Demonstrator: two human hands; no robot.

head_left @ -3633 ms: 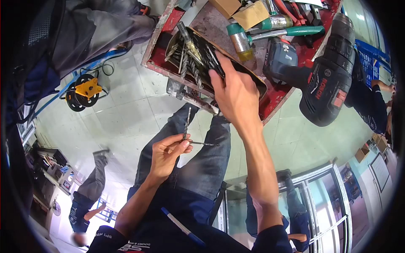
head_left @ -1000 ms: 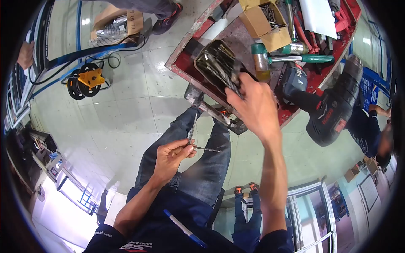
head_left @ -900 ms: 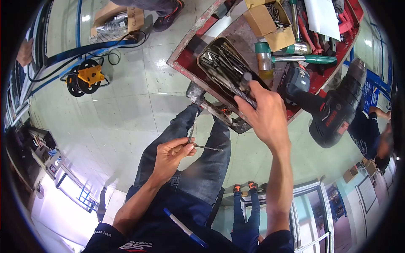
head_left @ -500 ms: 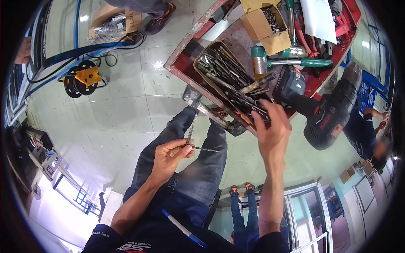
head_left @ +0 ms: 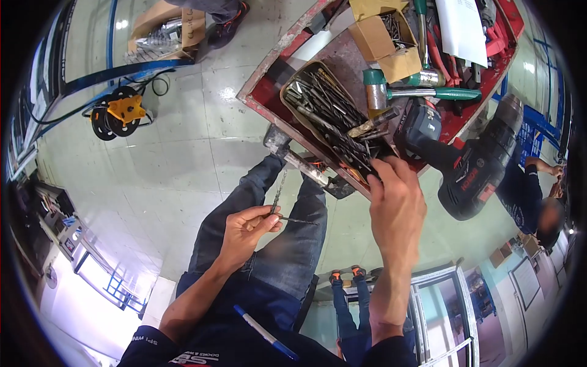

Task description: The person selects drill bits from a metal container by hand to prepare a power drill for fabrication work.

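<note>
Between the thumb and fingers of my left hand (head_left: 247, 231), closed in a pinch, are two thin drill bits. One drill bit (head_left: 280, 191) points up, away from me; the other drill bit (head_left: 299, 221) points right. My right hand (head_left: 397, 199) reaches into the near end of an oblong tin (head_left: 286, 98) full of drill bits (head_left: 327, 104). Its fingers and thumb are bent together at the bits, and what lies between the tips is hidden. A thicker, brownish bit (head_left: 370, 124) lies across the pile near that hand.
The tin sits in a worn red tool tray (head_left: 263, 70) with a green-headed hammer (head_left: 376, 92), a cardboard box (head_left: 374, 38) and pliers (head_left: 435, 52). A cordless drill (head_left: 474, 174) lies at the tray's right edge. Another hammer (head_left: 293, 160) is below. A cable reel (head_left: 119, 113) stands left.
My right hand has moved slightly deeper into the near end of the tin, its fingers and thumb drawing closer together. My left hand stays almost still with both drill bits.
</note>
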